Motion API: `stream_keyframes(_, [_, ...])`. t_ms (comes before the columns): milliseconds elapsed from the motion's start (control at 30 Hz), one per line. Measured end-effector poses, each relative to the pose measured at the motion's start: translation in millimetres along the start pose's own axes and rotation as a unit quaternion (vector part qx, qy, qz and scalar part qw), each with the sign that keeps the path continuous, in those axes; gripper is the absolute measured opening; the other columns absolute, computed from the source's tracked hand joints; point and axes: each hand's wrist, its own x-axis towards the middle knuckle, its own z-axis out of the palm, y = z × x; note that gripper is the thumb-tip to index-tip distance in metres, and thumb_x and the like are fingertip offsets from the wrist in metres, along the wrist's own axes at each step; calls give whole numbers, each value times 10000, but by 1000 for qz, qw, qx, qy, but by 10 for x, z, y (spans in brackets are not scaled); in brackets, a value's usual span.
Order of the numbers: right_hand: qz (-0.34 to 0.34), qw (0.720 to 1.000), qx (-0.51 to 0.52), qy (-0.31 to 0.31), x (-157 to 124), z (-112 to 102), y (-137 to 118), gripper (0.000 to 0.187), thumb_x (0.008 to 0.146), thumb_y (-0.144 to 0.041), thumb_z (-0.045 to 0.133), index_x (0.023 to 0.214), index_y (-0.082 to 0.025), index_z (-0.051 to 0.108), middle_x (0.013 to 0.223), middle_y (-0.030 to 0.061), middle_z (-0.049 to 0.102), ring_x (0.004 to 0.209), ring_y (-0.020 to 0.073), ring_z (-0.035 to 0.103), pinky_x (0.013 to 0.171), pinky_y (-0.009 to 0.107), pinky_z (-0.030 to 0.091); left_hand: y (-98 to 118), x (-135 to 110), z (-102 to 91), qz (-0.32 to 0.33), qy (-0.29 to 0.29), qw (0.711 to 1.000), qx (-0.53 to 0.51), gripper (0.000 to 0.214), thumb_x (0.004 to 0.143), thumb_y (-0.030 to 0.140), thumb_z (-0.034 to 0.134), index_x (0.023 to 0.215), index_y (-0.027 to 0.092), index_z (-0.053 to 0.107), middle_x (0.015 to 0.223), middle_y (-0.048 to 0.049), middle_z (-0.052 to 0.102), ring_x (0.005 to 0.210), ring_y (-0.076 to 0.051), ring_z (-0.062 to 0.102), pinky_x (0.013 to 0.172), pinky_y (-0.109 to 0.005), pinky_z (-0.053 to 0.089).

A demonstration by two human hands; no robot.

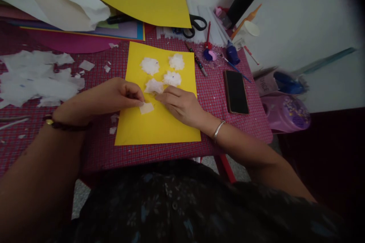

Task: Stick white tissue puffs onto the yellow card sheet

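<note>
A yellow paper sheet (159, 125) lies on the red checked tablecloth in front of me. Three fluffy white paper clumps (150, 65) sit on its upper half, and a fourth clump (153, 85) lies just below them. My left hand (114, 95) is pinched on a small white paper scrap (146, 108) resting on the sheet. My right hand (179, 104) lies on the sheet with fingers pressed together, fingertips touching the fourth clump.
White paper scraps (37, 79) cover the table's left side. A black phone (236, 91) lies to the right of the sheet. Scissors (194, 24), pens, a blue glue bottle (232, 54) and coloured sheets sit at the back. A pink container (285, 112) stands beyond the right edge.
</note>
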Motion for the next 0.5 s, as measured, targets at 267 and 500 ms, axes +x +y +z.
stream_keyframes(267, [-16, 1000, -4, 0, -3, 20, 8, 310, 1058, -201, 396, 1172, -225, 683, 1076, 70, 705, 974, 187, 659, 808, 327, 548, -4, -4, 5, 25, 1, 1000, -4, 171, 660, 332, 629, 665, 210, 748, 678, -33, 703, 639, -183, 569, 566, -246, 397])
stream_keyframes(500, [-14, 1000, -18, -4, 0, -21, -28, 343, 1059, -181, 347, 1196, -216, 660, 1073, 88, 681, 945, 197, 643, 757, 330, 540, 80, -20, 18, -15, 9, 1000, -25, 114, 645, 309, 679, 629, 212, 736, 641, -21, 674, 592, -158, 543, 535, -226, 370])
